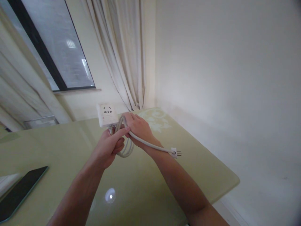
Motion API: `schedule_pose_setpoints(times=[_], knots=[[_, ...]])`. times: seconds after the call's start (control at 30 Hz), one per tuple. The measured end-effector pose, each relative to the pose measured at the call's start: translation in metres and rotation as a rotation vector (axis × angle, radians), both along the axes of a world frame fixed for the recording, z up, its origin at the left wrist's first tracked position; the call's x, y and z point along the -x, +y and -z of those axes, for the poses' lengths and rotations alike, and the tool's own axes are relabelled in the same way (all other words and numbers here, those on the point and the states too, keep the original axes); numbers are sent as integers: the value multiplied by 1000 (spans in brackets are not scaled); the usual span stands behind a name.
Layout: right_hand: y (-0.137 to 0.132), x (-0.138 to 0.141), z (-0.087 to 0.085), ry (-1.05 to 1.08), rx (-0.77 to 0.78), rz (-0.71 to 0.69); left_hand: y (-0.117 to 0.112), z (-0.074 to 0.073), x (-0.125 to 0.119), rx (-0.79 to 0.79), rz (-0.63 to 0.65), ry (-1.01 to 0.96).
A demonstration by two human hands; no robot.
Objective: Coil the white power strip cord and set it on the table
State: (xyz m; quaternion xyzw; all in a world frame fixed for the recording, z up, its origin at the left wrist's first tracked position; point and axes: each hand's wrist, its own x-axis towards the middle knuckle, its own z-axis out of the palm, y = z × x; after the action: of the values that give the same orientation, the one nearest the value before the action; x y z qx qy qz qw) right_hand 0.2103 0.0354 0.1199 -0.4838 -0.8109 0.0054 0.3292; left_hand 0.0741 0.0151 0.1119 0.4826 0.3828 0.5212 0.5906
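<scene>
The pale-grey, round cord [150, 144] is partly gathered into loops above the glossy pale-green counter [199, 163]; its white three-pin plug end [173, 153] lies uncoiled along the right forearm. The left hand [109, 149] grips the loops, fingers curled, below the white square socket box [107, 115]; the right hand's [140, 128] hold is unclear.

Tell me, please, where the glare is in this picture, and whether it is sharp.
Head view: a bright round reflection on the glossy table, pale ones in the window; head view: slightly soft overall, though the socket box looks distinct; head view: right-hand corners darkened.
</scene>
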Motion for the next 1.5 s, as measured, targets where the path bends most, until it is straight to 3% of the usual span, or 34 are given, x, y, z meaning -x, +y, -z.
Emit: schedule_pose_setpoints(times=[0.17, 0.27, 0.37, 0.47, 0.57, 0.67, 0.73, 0.83, 0.9, 0.97, 1.07, 1.17, 1.3, 1.43, 1.5], knots=[[2, 11, 11, 477, 105, -330, 8, -11, 14, -42, -77, -161], [-3, 21, 13, 695, 224, -565, 15, -19, 29, -83, -192, -311], [-10, 30, 11, 967, 481, -785, 22, -25, 48, -115, -317, -428], [-10, 40, 15, 1309, 866, -954, 24, -29, 64, -124, -439, -493], [2, 47, 30, 1512, 1182, -932, 22, -33, 69, -183, -530, -522], [19, 51, 52, 1523, 1376, -687, 15, -37, 66, -240, -511, -553], [29, 52, 66, 1372, 1512, -547, 9, -40, 64, -232, -362, -594], [33, 51, 74, 1219, 1627, -584, 3, -42, 61, -164, -63, -639], [30, 48, 70, 1353, 1563, -673, 2, -40, 61, -119, 41, -576], [27, 46, 62, 1593, 1409, -690, 4, -37, 62, -92, 54, -436], [29, 43, 54, 1792, 1169, -567, 13, -28, 63, -98, -6, -188], [41, 37, 58, 1681, 964, -336, 28, -9, 62, -118, -44, 70], [65, 17, 75, 1338, 723, 1, 53, 32, 52, -34, -104, 340], [86, -12, 96, 1194, 632, 170, 73, 82, 31, 224, -89, 262], [93, -25, 108, 1147, 597, 236, 78, 102, 20, 268, -55, 203]])
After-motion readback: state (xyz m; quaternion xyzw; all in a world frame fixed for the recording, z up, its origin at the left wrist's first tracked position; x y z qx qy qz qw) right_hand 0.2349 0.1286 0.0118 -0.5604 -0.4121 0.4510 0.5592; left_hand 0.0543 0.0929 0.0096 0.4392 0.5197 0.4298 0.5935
